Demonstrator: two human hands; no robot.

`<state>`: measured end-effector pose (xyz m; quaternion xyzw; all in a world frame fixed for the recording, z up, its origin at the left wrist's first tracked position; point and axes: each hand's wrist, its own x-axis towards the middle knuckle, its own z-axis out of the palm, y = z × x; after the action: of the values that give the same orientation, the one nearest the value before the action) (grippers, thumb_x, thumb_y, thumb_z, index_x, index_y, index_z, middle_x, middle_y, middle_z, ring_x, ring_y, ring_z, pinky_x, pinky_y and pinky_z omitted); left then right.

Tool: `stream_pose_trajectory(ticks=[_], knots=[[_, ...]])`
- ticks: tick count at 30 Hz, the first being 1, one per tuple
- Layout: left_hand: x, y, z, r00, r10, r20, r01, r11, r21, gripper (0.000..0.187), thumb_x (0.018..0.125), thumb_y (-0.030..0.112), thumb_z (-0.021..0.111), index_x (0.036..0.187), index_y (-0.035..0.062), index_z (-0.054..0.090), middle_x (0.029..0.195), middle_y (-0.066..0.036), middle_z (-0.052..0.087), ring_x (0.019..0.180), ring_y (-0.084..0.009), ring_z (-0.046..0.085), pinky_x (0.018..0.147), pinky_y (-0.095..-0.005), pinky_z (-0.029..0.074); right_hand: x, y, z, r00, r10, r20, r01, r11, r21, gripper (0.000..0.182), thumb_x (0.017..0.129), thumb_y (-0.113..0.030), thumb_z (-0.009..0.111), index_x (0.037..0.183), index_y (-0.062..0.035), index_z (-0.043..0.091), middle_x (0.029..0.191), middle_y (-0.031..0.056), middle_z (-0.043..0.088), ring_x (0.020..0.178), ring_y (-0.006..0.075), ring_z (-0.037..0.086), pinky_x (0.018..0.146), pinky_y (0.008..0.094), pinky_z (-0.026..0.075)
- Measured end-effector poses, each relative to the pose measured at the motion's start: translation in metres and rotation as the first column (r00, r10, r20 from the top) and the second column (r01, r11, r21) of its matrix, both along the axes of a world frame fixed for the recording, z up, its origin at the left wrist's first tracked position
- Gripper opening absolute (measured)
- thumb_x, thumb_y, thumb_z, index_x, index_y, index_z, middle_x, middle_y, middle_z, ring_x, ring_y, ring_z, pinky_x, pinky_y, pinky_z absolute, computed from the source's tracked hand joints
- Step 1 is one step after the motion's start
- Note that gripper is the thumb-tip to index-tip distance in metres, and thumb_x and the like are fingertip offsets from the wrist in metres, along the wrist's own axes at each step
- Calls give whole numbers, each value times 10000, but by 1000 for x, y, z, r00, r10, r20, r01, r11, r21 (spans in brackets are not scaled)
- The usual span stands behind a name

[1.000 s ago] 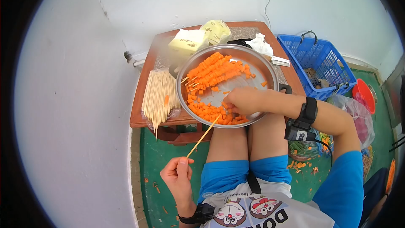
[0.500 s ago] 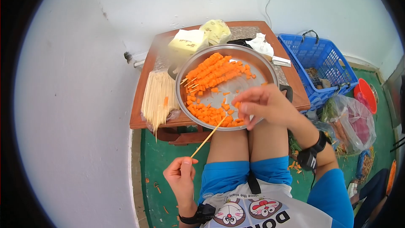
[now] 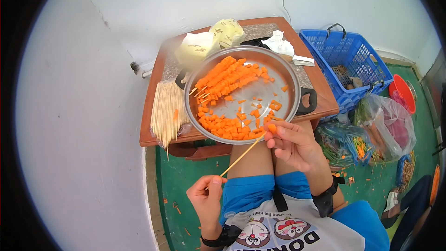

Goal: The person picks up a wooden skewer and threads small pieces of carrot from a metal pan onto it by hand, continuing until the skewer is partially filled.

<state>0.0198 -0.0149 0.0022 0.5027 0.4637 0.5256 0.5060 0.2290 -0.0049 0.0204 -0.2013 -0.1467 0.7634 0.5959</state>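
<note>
My left hand pinches the lower end of a wooden skewer, which slants up and right toward the pan. Between the thumb and fingers of my right hand is a carrot piece, right by the skewer's upper tip. Behind them stands a wide steel pan with black handles. Loose carrot pieces are heaped along its near side. Finished carrot skewers lie together at its upper left. A pile of bare skewers rests on the table left of the pan.
The wooden table also bears yellow tissue packs, white crumpled paper and a peeler. Right of it are a blue crate, a red basin and plastic bags of vegetables. Carrot scraps dot the green floor.
My right hand has drawn back from over the pan, down toward me, with a carrot piece now at the skewer's tip. My left hand still holds the skewer. The view has shifted slightly.
</note>
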Motion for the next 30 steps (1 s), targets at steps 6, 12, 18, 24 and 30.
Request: stream_pose_trajectory(ticks=[6, 12, 18, 24, 30], knots=[[2, -1, 0, 999, -22, -31, 22, 1000, 7, 227, 778, 121, 500, 639, -58, 521, 425, 3, 380, 345, -35, 296, 333, -177, 170, -4, -1, -13, 993, 69, -98, -56, 990, 128, 225, 814, -173, 454, 972, -14, 479, 820, 74, 528, 744, 149, 540, 534, 251, 508], [1, -2, 0, 999, -27, -46, 28, 999, 23, 228, 779, 120, 497, 641, -59, 526, 428, 2, 385, 350, -34, 302, 338, -173, 175, -12, -4, -8, 999, 4, -49, 0, 997, 83, 232, 812, -171, 454, 985, -18, 470, 888, 101, 530, 764, 151, 537, 554, 264, 512], [0, -3, -1, 997, -25, -68, 27, 999, 33, 224, 779, 115, 494, 642, -58, 529, 429, 4, 388, 353, -32, 306, 339, -171, 177, -10, -5, -10, 996, 35, -86, -24, 992, 122, 227, 819, -140, 437, 991, 6, 468, 937, 127, 524, 795, 168, 554, 605, 282, 517], [0, -5, 1, 996, -10, -84, 14, 999, 41, 220, 779, 111, 496, 643, -58, 530, 428, 8, 385, 355, -28, 306, 341, -170, 172, -11, -8, -7, 996, 3, -85, 8, 992, 124, 221, 823, -119, 426, 997, 11, 468, 938, 130, 524, 810, 175, 558, 631, 288, 517], [-1, -5, 0, 996, -1, -89, 7, 998, 65, 214, 777, 109, 502, 645, -56, 532, 430, 18, 374, 362, -22, 291, 346, -173, 161, -13, -9, -2, 997, -33, -70, 39, 995, 92, 209, 809, -104, 458, 982, 12, 481, 884, 120, 537, 768, 170, 562, 632, 305, 519]])
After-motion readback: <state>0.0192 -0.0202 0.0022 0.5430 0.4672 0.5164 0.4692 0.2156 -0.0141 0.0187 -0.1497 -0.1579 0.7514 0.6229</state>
